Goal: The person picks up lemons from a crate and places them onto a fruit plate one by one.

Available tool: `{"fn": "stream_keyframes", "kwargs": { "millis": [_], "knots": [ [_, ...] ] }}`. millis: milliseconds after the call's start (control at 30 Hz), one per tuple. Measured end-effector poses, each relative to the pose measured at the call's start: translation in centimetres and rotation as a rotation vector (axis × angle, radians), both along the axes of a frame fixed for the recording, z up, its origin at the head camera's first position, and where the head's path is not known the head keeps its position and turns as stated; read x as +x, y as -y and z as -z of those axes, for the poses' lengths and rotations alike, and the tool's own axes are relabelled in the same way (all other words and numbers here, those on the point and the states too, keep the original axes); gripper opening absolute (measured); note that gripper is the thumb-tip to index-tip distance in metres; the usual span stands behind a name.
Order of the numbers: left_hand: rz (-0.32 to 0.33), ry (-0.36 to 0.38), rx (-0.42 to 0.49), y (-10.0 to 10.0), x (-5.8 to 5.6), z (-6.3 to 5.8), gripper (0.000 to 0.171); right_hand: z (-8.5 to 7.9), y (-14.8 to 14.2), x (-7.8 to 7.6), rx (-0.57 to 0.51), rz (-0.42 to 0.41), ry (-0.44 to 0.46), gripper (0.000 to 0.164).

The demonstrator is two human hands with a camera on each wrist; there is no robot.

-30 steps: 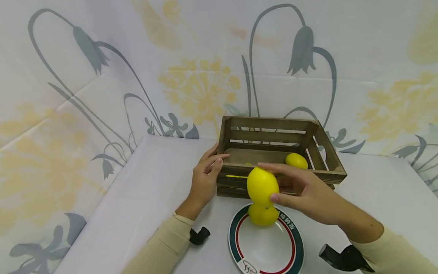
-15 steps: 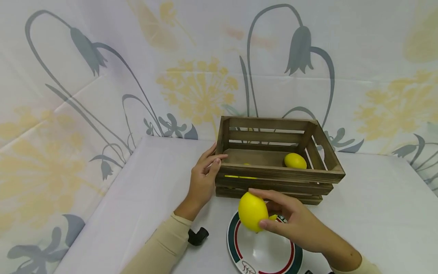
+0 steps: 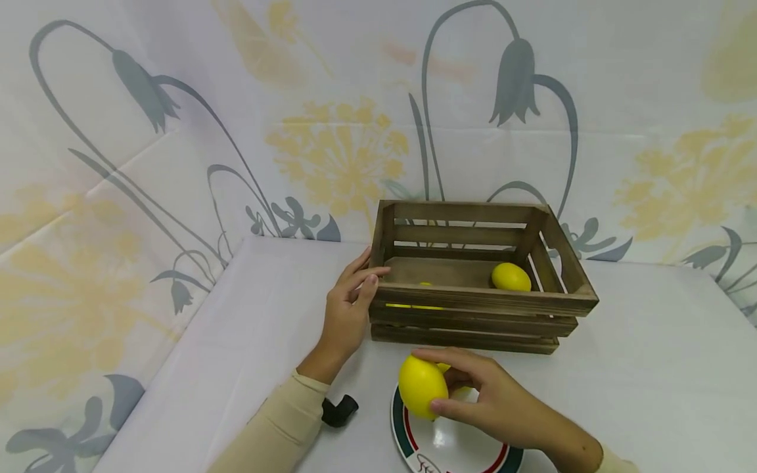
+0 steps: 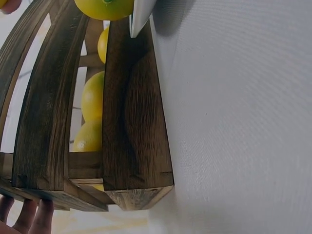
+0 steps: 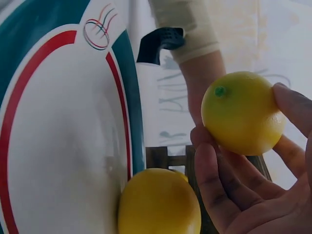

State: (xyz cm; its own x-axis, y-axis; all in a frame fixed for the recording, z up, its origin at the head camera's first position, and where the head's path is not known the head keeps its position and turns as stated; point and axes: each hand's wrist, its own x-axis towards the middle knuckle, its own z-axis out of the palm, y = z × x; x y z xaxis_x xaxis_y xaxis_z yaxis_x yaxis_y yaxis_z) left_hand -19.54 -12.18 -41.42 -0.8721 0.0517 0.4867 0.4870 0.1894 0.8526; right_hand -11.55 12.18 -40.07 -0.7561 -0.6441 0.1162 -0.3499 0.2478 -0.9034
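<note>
My right hand (image 3: 497, 401) pinches a yellow lemon (image 3: 422, 386) between thumb and fingers, over the plate. In the right wrist view that lemon's green stem spot shows. The white plate (image 3: 399, 420) has a green and red rim and lies in front of the crate. A second lemon (image 5: 160, 202) sits at the plate's far side, mostly hidden behind my right hand in the head view. My left hand (image 3: 349, 305) grips the left end of the brown slatted wooden crate (image 3: 485, 300). Inside the crate, one lemon (image 3: 511, 277) lies at the right; more lemons (image 4: 92, 97) show between the slats.
A white cloth covers the table (image 3: 272, 295), and a flower-printed curtain (image 3: 331, 85) hangs close behind the crate. Beside my left sleeve is a black wrist-worn piece (image 3: 340, 411).
My right hand has drawn the lemon back from the crate's front, down and toward me over the plate. My left hand keeps its place on the crate.
</note>
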Motion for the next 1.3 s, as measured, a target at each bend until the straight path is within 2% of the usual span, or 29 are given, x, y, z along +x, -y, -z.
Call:
{"fn": "stream_keyframes", "kwargs": {
  "millis": [100,333,667,1300],
  "knots": [
    [0.000,-0.008,0.002,0.1,-0.1,0.1,0.028,0.4,0.2,0.0,-0.008,-0.021,-0.026,0.052],
    [-0.007,-0.015,-0.012,0.1,-0.2,0.1,0.029,0.6,0.5,0.0,0.031,-0.048,0.058,0.055],
    [-0.001,-0.009,0.009,0.1,0.0,0.1,0.029,1.7,0.9,0.1,0.084,-0.048,0.017,0.056],
    [0.007,-0.014,0.012,0.0,-0.2,0.2,0.029,2.4,1.1,0.0,0.173,-0.067,-0.030,0.060]
  ]
}}
